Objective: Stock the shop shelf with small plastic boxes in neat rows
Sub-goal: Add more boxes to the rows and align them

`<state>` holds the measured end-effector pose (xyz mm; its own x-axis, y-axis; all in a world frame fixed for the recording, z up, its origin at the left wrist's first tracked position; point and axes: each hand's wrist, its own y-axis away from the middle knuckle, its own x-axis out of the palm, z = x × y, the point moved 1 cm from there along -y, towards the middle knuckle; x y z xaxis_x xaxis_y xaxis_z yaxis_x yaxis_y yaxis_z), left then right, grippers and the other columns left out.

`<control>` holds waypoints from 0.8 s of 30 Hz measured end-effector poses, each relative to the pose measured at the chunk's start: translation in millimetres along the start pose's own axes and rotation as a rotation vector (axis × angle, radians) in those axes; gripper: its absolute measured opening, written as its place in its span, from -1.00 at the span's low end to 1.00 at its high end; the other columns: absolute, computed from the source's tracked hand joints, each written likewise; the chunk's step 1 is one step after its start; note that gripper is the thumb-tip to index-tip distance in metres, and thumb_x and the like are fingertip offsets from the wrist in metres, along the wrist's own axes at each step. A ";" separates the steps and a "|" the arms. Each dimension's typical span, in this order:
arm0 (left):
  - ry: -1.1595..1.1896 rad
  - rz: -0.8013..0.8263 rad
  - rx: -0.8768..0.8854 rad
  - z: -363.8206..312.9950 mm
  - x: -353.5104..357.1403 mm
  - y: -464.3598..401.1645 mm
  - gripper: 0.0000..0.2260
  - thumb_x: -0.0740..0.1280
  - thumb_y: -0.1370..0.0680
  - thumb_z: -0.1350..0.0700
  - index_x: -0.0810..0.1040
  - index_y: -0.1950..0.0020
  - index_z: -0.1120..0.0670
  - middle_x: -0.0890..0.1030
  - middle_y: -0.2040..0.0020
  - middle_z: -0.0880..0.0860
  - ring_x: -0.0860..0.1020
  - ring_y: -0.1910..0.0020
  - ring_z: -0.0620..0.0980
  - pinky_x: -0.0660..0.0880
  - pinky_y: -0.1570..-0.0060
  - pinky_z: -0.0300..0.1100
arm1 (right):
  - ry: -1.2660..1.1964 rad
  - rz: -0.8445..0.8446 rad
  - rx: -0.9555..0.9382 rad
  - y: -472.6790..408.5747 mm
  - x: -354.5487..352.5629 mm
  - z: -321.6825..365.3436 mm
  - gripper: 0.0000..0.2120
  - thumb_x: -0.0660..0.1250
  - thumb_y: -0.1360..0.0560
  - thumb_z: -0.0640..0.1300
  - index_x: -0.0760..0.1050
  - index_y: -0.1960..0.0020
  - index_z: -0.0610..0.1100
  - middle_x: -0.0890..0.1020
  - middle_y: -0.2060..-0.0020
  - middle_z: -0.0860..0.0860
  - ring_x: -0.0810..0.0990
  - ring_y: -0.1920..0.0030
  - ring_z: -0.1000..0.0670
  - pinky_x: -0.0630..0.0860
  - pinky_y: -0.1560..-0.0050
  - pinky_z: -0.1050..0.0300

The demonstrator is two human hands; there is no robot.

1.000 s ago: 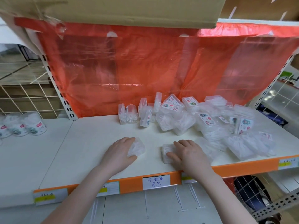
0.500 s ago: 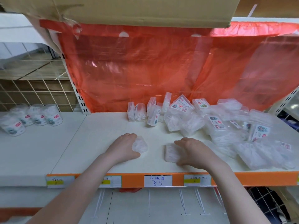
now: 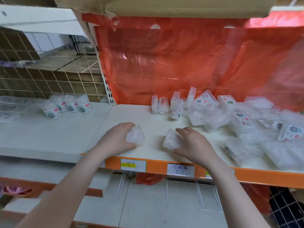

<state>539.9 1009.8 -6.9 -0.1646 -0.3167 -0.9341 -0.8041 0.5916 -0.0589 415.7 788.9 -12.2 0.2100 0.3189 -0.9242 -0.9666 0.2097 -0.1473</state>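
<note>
On the white shelf (image 3: 158, 122) near its front edge, my left hand (image 3: 118, 140) grips a small clear plastic box (image 3: 136, 134). Beside it, my right hand (image 3: 195, 143) grips a second clear box (image 3: 171, 140) that lies flat on the shelf. A few boxes (image 3: 164, 105) stand upright in a short row at the back. To the right lies a loose pile of several clear boxes (image 3: 246, 122), some with printed labels.
A red plastic sheet (image 3: 181, 63) hangs behind the shelf and cardboard (image 3: 164, 4) overhangs above. Small round tubs (image 3: 70, 106) stand on the neighbouring shelf to the left. An orange price strip (image 3: 164, 167) with labels runs along the front edge. Wire mesh backs the left bay.
The view has swung to the left, so the shelf and pile sit further right in frame. Both hands still hold their boxes and have drawn slightly closer together near the front edge.
</note>
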 end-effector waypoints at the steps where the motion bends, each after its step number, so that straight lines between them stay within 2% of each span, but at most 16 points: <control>1: 0.009 -0.010 0.006 8.8 -5.2 7.8 -0.33 0.45 -0.38 -0.01 0.29 -0.44 0.00 0.40 -0.36 -0.02 0.37 -0.32 -0.06 0.27 -0.16 -0.27 | -0.017 -0.027 -0.020 1.9 1.2 13.6 -0.35 0.45 -0.32 0.03 0.36 -0.36 -0.06 0.48 -0.16 0.01 0.45 -0.18 -0.03 0.40 -0.06 0.11; 5: 0.046 -0.041 0.015 58.0 -29.8 48.0 -0.29 0.44 -0.41 -0.04 0.22 -0.49 -0.02 0.34 -0.43 -0.02 0.31 -0.38 -0.08 0.23 -0.24 -0.28 | -0.076 -0.098 -0.090 7.7 15.4 79.0 -0.31 0.46 -0.32 0.04 0.34 -0.39 -0.06 0.48 -0.18 0.02 0.44 -0.20 -0.01 0.32 -0.08 0.21; 11: 0.060 -0.093 -0.035 164.2 -74.3 125.5 -0.28 0.41 -0.41 -0.11 0.21 -0.50 -0.04 0.32 -0.44 -0.03 0.30 -0.39 -0.06 0.22 -0.27 -0.26 | -0.125 -0.129 -0.179 11.7 65.2 205.0 -0.33 0.45 -0.35 0.02 0.36 -0.39 -0.12 0.50 -0.14 0.00 0.47 -0.18 -0.04 0.33 -0.13 0.19; 15: 0.026 -0.124 -0.112 239.5 -103.7 178.4 -0.29 0.42 -0.41 -0.10 0.22 -0.49 -0.05 0.32 -0.44 -0.05 0.29 -0.40 -0.05 0.24 -0.26 -0.25 | -0.126 -0.129 -0.243 9.4 107.6 293.8 -0.39 0.46 -0.35 0.03 0.42 -0.34 -0.13 0.54 -0.09 -0.02 0.50 -0.14 -0.06 0.35 -0.06 0.19; 20: 0.012 -0.151 -0.204 320.3 -146.9 232.9 -0.30 0.43 -0.40 -0.07 0.25 -0.48 -0.03 0.33 -0.44 -0.03 0.31 -0.39 -0.05 0.24 -0.29 -0.25 | -0.115 -0.058 -0.291 -5.8 144.2 395.1 -0.51 0.44 -0.34 0.03 0.52 -0.19 -0.18 0.57 0.00 -0.10 0.53 -0.04 -0.15 0.41 0.03 0.05; 24: -0.042 -0.212 -0.264 375.5 -176.0 255.9 -0.33 0.44 -0.38 -0.06 0.29 -0.45 -0.04 0.39 -0.39 -0.03 0.37 -0.34 -0.05 0.27 -0.24 -0.26 | -0.090 -0.016 -0.362 -29.7 166.4 456.2 -0.44 0.39 -0.38 0.01 0.41 -0.33 -0.11 0.52 -0.12 -0.03 0.48 -0.15 -0.08 0.35 -0.06 0.15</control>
<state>577.6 1495.3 10.2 0.0416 -0.3780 -0.9249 -0.9389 0.3018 -0.1656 546.3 1257.5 -0.9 0.2217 0.4012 -0.8887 -0.9491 -0.1202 -0.2911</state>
